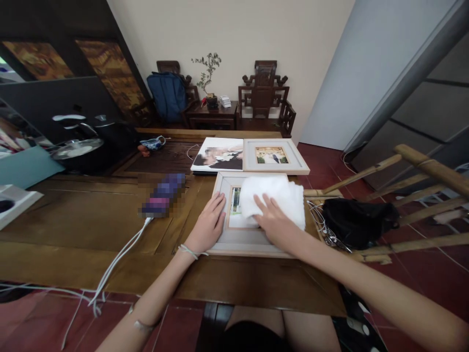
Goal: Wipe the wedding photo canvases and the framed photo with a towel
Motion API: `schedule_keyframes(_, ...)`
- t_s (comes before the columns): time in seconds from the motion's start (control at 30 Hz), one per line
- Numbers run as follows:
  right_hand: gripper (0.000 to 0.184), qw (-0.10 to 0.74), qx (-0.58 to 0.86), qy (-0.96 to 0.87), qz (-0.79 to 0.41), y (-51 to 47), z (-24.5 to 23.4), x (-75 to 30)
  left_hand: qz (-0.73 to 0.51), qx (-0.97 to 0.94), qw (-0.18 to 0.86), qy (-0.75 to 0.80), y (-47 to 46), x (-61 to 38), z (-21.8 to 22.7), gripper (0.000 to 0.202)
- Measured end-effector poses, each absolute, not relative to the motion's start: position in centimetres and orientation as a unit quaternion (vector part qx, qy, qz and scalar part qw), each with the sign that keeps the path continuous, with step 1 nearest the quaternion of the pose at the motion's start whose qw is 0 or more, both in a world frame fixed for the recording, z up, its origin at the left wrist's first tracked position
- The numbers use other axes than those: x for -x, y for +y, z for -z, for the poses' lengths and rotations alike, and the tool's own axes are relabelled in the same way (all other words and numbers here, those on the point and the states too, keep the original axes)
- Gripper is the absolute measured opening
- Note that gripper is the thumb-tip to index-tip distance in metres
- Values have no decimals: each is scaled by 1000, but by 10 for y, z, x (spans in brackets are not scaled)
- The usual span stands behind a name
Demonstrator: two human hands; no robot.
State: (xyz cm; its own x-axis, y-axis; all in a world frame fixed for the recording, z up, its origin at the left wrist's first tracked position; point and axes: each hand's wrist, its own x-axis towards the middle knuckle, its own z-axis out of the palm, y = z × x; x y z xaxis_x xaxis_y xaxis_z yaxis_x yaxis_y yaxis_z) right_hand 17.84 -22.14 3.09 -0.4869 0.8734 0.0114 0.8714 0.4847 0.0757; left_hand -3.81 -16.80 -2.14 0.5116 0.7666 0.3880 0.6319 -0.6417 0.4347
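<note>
A light wooden picture frame (256, 242) with a pale mat and a small photo lies flat near the table's front edge. A folded white cloth (282, 188) covers the right part of its photo and mat. My right hand (273, 217) presses on the cloth and grips it, fingers bent over its near left part. My left hand (208, 220) lies on the frame's left edge with fingers stretched out and holds nothing. Behind this frame are a white-edged portrait print (220, 154) and a second framed photo (276, 155), side by side and touching.
A phone (163, 195) with a white cable (128, 244) lies left on the wooden table (91, 210). A lidded pot (78, 151) stands farther left. To the right, a black bag (355, 220) and keys (335, 239) rest on a bamboo chair (417, 151).
</note>
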Motion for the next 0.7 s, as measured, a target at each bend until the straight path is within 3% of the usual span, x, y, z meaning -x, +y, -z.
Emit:
schedule_keyframes(0.13, 46, -12, -483, 871, -89, -163, -31, -201, -283, -860, 127, 405, -168, 39, 21, 44)
schedule_keyframes(0.33, 28, -11, -484, 867, -116, -157, -28, -212, -281, -860, 130, 405, -167, 39, 21, 45)
schedule_keyframes(0.7, 34, 54, -419, 905, 56, -293, -62, -168, -285, -861, 119, 404, -167, 38, 23, 45)
